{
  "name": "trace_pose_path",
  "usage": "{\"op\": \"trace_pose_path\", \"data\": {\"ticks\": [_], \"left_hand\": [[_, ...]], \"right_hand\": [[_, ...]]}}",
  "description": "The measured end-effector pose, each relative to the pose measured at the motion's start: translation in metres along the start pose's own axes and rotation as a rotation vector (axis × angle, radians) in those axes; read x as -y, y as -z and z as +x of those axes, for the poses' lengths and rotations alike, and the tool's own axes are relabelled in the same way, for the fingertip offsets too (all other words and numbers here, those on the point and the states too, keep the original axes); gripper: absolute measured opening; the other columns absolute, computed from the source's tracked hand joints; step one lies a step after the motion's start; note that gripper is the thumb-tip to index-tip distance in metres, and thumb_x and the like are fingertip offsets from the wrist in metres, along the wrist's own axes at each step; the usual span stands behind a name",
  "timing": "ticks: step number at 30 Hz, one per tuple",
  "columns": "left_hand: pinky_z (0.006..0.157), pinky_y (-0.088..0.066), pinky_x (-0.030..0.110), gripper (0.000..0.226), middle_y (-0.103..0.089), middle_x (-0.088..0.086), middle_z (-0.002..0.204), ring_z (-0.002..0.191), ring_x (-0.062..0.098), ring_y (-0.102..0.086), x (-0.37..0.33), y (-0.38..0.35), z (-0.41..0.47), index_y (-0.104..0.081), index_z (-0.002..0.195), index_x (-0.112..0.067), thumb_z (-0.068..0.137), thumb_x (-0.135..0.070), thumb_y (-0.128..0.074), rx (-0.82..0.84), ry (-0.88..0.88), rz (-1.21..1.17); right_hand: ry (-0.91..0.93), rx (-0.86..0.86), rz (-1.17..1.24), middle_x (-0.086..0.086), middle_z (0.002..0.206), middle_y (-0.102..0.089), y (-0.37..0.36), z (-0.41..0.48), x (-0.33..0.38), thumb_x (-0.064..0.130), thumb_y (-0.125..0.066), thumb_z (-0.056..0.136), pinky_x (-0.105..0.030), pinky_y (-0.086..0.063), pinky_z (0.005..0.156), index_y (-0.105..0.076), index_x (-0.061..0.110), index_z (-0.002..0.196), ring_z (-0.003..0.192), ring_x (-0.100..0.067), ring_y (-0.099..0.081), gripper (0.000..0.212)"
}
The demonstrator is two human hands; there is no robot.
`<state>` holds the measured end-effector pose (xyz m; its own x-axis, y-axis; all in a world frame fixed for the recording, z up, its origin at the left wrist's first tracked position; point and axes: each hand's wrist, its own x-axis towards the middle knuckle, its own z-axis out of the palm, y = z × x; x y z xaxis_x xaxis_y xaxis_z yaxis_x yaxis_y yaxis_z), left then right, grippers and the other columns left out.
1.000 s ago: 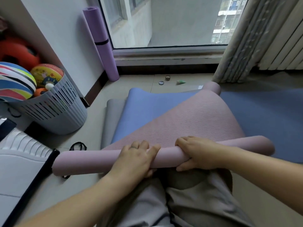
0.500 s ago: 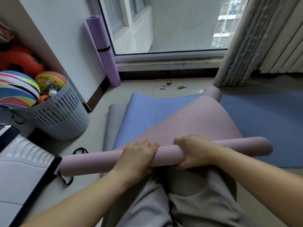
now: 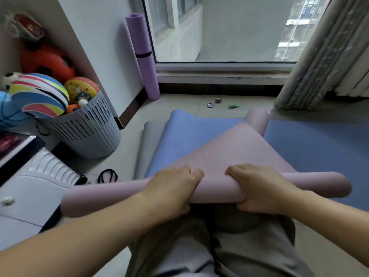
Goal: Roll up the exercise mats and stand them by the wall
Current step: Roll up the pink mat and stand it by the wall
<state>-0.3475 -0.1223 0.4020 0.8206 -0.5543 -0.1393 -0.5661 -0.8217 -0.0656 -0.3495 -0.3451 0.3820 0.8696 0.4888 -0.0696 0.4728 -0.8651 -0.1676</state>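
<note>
**Roll axis crosswise, flat mat ahead**

Left hand (image 3: 169,192) and right hand (image 3: 259,188) grip the roll of the pink mat (image 3: 215,191) mid-length, fingers (image 3: 185,170) curled over its top. The roll lies left-right on the blue mat (image 3: 179,136) on the floor (image 3: 219,110). The unrolled part runs straight ahead, so push forward.

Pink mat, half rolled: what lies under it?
A blue mat lies directly under the pink mat, and the edge of a grey mat shows beneath that. How far they reach under it is hidden.

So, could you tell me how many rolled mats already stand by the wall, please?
1: the purple rolled foam mat stands in the corner beside the window; more could be outside the frame.
</note>
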Motion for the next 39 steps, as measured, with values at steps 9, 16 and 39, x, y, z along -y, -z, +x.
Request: {"op": "trace_pose_path", "data": {"ticks": [9, 16, 39], "left_hand": [[0.072, -0.046, 0.030, 0.041, -0.061, -0.010, 0.105, 0.092, 0.016, -0.056, 0.013, -0.022, 0.000, -0.044, 0.100, -0.036, 0.068, -0.031, -0.069, 0.296, -0.043, -0.353], [0.090, -0.040, 0.038, 0.068, -0.041, 0.001, 0.127, 0.115, 0.026, -0.044, -0.011, -0.040, -0.010, -0.025, 0.139, -0.028, 0.081, -0.033, -0.061, 0.028, 0.058, 0.038], [0.084, -0.047, 0.035, 0.061, -0.057, -0.008, 0.116, 0.105, 0.020, -0.056, 0.019, -0.031, 0.007, -0.039, 0.122, -0.037, 0.067, -0.027, -0.064, 0.157, 0.026, -0.266]], "right_hand": [[0.061, -0.112, -0.185, 0.002, 0.088, -0.057, -0.036, -0.011, 0.009, 0.049, -0.074, 0.046, -0.034, -0.048, 0.057, -0.058, 0.022, 0.100, 0.074, -0.022, -0.056, 0.063], [-0.013, 0.261, 0.026, 0.010, 0.111, -0.058, -0.011, 0.017, 0.000, 0.047, -0.068, 0.069, -0.030, -0.044, 0.079, -0.047, 0.029, 0.116, 0.098, -0.014, -0.055, 0.055], [-0.039, 0.202, -0.091, 0.007, 0.119, -0.050, -0.009, 0.005, -0.001, 0.059, -0.068, 0.067, -0.035, -0.045, 0.088, -0.041, 0.027, 0.127, 0.106, -0.016, -0.050, 0.073]]}}
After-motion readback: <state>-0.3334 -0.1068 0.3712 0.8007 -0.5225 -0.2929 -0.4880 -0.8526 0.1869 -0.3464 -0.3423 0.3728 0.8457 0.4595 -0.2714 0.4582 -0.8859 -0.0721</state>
